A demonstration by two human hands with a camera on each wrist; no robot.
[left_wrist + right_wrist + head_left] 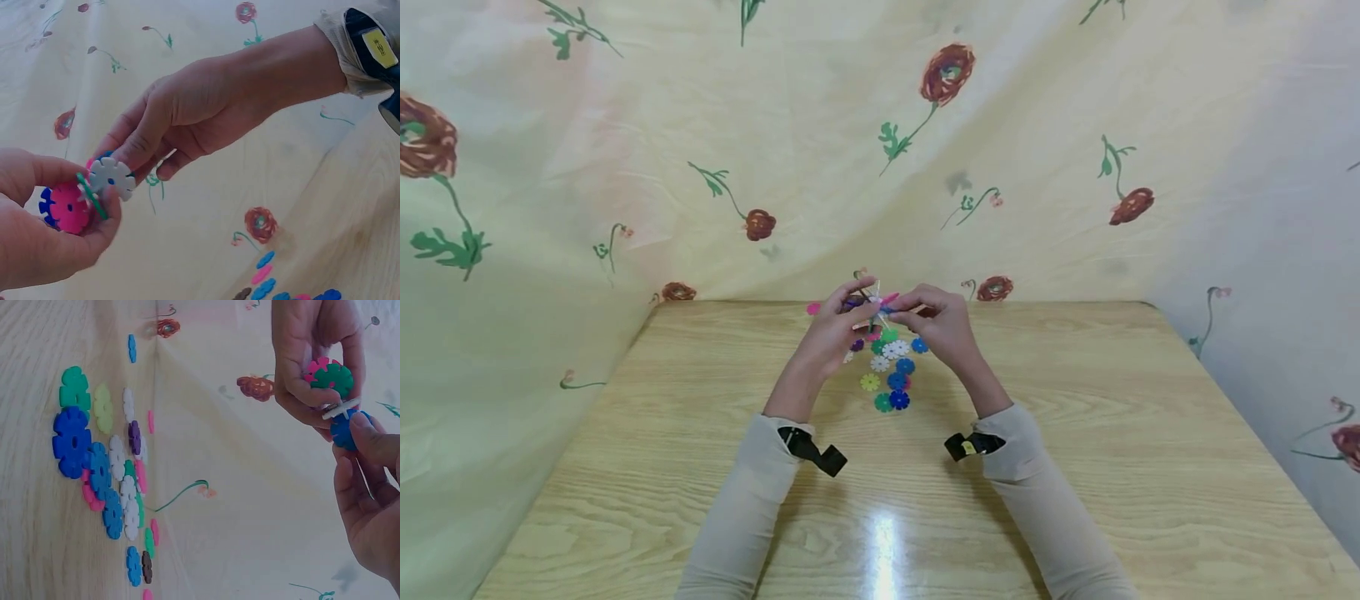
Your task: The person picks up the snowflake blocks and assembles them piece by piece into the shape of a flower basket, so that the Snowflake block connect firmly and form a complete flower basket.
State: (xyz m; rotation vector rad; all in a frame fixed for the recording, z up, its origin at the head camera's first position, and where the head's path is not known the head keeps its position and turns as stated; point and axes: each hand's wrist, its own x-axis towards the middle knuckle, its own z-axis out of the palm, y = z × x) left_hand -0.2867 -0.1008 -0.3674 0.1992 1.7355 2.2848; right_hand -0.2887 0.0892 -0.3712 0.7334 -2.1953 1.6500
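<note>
Both hands meet above the far part of the table around a small cluster of joined plastic snowflake discs. My left hand (831, 333) grips the cluster between thumb and fingers. In the left wrist view it has a pink disc (65, 219), a dark blue disc (45, 205) behind that, a green disc (92, 195) seen edge-on and a white disc (102, 170). My right hand (942, 327) pinches a blue disc (343, 434) between thumb and fingers. In the right wrist view this blue disc stands against the edge-on white one.
Loose snowflake discs lie on the wooden table (700, 467) below the hands, among them a dark blue disc (899, 401), a yellow disc (870, 382) and several white, green and pink ones. A flowered cloth (820, 150) hangs behind the table's far edge.
</note>
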